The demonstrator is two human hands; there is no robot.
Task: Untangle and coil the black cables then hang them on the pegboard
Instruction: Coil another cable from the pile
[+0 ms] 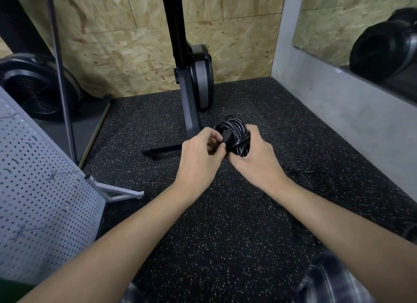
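From my seat, the right hand (257, 160) curls its fingers round the coiled black cable (235, 131), held above the speckled floor (203, 235), while the left hand (198, 158) pinches its plug end (226, 138). A loose cable (311, 180) lies on the floor near the right wrist (thin, hard to trace); the pegboard (40, 189) stands at left

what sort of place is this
Probably a gym or workout room: speckled rubber floor, an exercise machine stood upright against the chipboard wall, and a fan flywheel at left.
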